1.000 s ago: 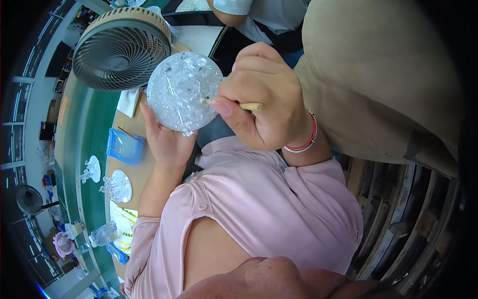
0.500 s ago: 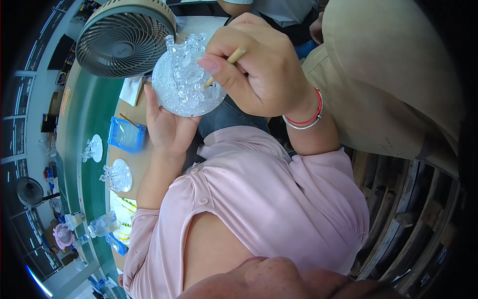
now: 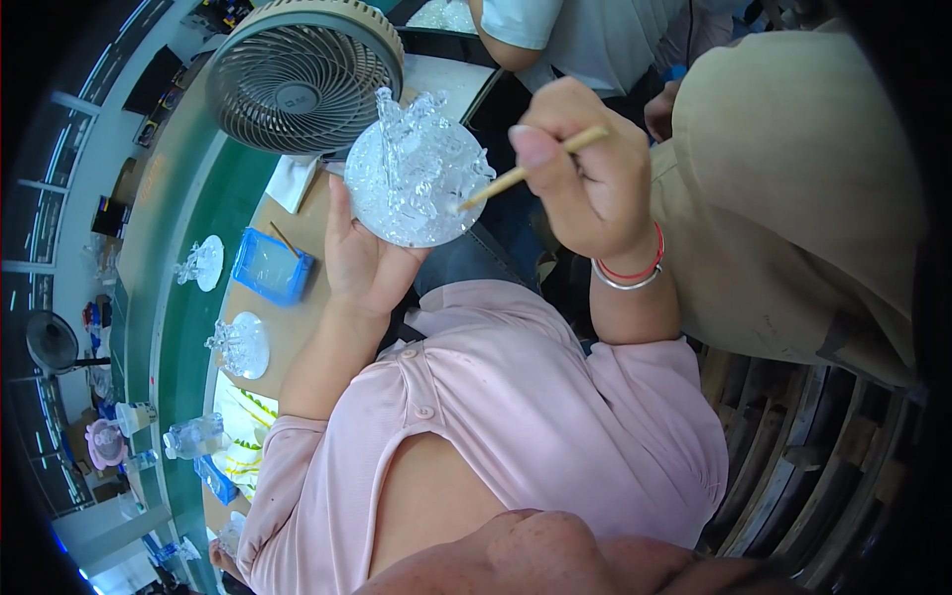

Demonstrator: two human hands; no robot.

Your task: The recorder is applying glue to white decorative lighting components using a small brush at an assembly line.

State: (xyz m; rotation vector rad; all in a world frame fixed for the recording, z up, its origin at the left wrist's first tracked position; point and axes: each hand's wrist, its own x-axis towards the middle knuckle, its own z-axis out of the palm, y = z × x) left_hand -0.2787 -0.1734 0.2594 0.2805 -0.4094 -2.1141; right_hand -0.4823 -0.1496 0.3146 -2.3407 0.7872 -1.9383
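My left hand (image 3: 369, 260) holds a clear, glittering ornament (image 3: 412, 183) from below and behind. Its base is a round pale disc, tilted toward me, with transparent upright figures on it. The thumb lies along the disc's left edge; the other fingers are mostly hidden behind it. Between the thumb and fingers of my right hand (image 3: 585, 169) is a slim wooden stick (image 3: 535, 174), slanting down to the left. The stick's whitish tip is at the lower right part of the disc, touching it or very close.
A round fan (image 3: 302, 94) stands just beyond the ornament. On the table at left are a blue tray (image 3: 273, 268) with a stick in it, similar clear ornaments (image 3: 243, 344) and a plastic bottle (image 3: 195, 436). Someone in beige trousers (image 3: 783, 188) is close on my right.
The view has shifted, so most things appear farther right and lower. My right hand has drawn away from the ornament, and more of the stick shows. My left hand keeps its hold.
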